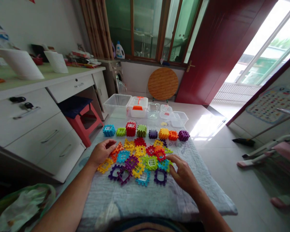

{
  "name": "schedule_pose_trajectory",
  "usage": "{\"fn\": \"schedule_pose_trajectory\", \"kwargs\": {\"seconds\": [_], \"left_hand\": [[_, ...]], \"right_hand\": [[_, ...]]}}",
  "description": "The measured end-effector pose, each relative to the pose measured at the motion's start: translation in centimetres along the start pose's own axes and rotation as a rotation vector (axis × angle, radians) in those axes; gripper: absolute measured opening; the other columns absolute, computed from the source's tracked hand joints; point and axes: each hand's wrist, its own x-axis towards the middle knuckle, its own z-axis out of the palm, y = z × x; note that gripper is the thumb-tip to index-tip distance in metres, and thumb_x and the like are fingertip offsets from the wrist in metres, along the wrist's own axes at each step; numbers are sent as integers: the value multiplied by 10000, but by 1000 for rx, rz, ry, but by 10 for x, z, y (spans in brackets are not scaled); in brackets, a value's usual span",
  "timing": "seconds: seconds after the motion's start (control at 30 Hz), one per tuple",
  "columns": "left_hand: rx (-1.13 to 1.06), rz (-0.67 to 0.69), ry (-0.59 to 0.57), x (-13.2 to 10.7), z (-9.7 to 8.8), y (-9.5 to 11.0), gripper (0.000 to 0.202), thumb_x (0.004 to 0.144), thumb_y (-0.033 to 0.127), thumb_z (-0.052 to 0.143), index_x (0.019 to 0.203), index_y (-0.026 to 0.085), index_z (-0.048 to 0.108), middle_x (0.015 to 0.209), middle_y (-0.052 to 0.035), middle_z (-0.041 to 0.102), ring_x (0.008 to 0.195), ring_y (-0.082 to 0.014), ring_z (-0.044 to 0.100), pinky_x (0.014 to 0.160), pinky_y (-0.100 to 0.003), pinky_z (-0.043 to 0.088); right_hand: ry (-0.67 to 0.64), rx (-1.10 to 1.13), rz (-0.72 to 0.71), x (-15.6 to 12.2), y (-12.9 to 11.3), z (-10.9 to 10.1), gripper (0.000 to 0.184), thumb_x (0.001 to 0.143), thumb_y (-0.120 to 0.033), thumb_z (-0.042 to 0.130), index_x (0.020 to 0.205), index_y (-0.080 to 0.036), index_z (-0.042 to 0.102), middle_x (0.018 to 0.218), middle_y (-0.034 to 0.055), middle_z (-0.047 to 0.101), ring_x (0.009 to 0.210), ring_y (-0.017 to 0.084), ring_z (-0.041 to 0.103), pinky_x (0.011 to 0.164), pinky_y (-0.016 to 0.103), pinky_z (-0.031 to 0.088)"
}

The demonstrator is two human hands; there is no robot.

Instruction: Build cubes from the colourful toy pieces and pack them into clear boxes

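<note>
I have the left hand (101, 153) at nine o'clock of the loose interlocking pieces (131, 161), fingers curled close together by an orange piece (119, 147); I cannot tell whether they grip it. At three o'clock the right hand (182, 169) reaches a lime piece (169, 164) with thumb and forefinger slightly apart; any grip I cannot confirm. At twelve, a row of coloured stacks (141, 130) stands between the pile and the clear boxes (138, 111). Everything sits on pale blue cloth (125, 201). I see a pink stool (87, 125) at ten, a round wooden board (163, 83) at one. The bottle's (120, 51) label is unreadable, as is the wall chart (272, 103) at two.
</note>
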Motion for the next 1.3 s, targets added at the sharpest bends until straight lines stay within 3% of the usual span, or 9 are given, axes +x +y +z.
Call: {"fn": "schedule_pose_trajectory", "kwargs": {"seconds": [0.13, 0.27, 0.43, 0.67, 0.87, 1.1, 1.17, 1.3], "left_hand": [[-33, -3, -12, 1, 1, -5, 370, 734, 460, 622, 959, 168, 650, 867, -44, 712, 785, -200, 669, 717, -285, 529], [-38, -7, -22, 1, 1, -5, 365, 739, 453, 625, 960, 164, 650, 859, -47, 710, 779, -201, 665, 728, -296, 526], [-35, -5, -7, -1, 0, 4, 352, 721, 450, 634, 922, 162, 663, 857, -51, 710, 789, -207, 664, 736, -301, 522], [-30, -24, -11, -2, 0, 9, 349, 723, 455, 628, 918, 167, 660, 855, -47, 710, 777, -203, 664, 739, -302, 527], [-34, -22, -7, -2, 0, 5, 346, 726, 455, 628, 919, 169, 658, 866, -44, 712, 793, -204, 667, 745, -300, 534], [-33, -26, 10, -3, 0, 9, 360, 717, 471, 633, 912, 170, 668, 857, -45, 716, 795, -208, 670, 743, -304, 537], [-37, -17, 14, -3, 0, 10, 361, 710, 472, 639, 906, 171, 671, 854, -44, 717, 792, -206, 670, 742, -301, 536], [-42, -8, 14, -3, 0, 10, 346, 716, 462, 637, 898, 170, 671, 838, -40, 717, 773, -197, 668, 728, -290, 531]], "right_hand": [[-83, -89, -72, 32, -16, 1, 308, 813, -86, 492, 1081, -201, 591, 1093, 70, 635, 1037, 206, 568, 925, 349, 441], [-208, -177, -191, 63, -28, 16, 214, 844, -112, 497, 1015, -182, 605, 1034, 76, 634, 1004, 205, 543, 916, 337, 414], [-267, -313, -153, 87, -32, 39, 125, 843, -171, 542, 938, -171, 622, 1000, 84, 639, 960, 210, 538, 894, 331, 395], [-266, -332, -136, 93, -28, 56, 241, 833, -262, 600, 1063, -190, 607, 1112, 77, 618, 1073, 226, 494, 918, 332, 355], [-327, -402, -103, 89, -29, 62, 147, 865, -316, 578, 908, -181, 617, 935, 63, 625, 932, 203, 516, 825, 313, 349], [-256, -314, -157, 84, -26, 61, 121, 892, -227, 522, 853, -188, 629, 827, 42, 612, 827, 173, 522, 778, 290, 363], [-208, -293, -165, 87, -25, 61, 143, 907, -226, 502, 923, -194, 641, 893, 52, 628, 875, 181, 522, 818, 305, 371], [-176, -290, -189, 94, -25, 66, 242, 898, -236, 521, 1122, -226, 610, 1226, 62, 596, 1107, 228, 450, 950, 375, 336]]}}
